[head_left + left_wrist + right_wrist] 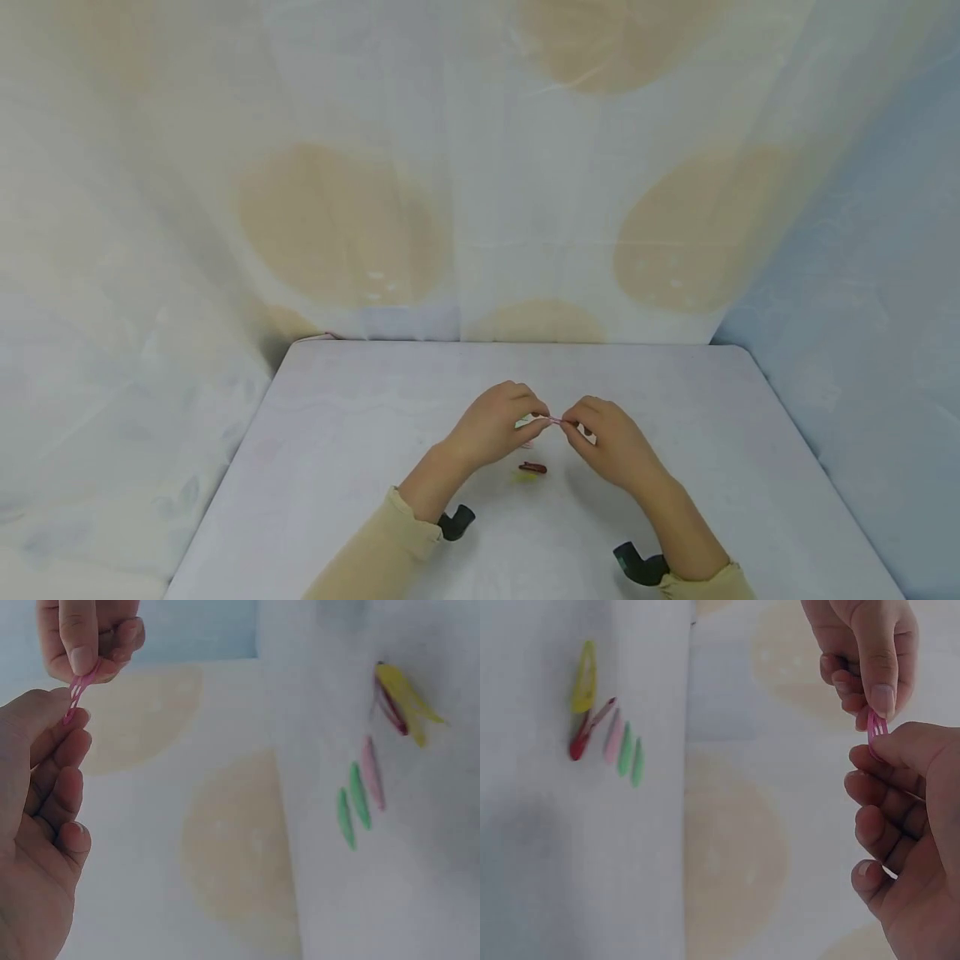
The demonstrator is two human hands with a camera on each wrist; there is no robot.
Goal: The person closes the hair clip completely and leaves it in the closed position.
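Above the middle of the white table (360,433), both hands meet and pinch one small pink hair clip (557,421) between their fingertips. My left hand (537,421) pinches its left end, my right hand (574,423) its right end. In the left wrist view the pink clip (79,694) is nipped between the left hand (69,716) below and the right hand (86,664) above. In the right wrist view the clip (876,727) runs from the right hand (881,750) up to the left hand (881,701).
Below the hands, loose hair clips lie in a row on the table: a yellow one (583,677), a red one (589,731), a pale pink one (613,739) and two green ones (625,750). A patterned cloth (480,208) hangs behind and at both sides of the table.
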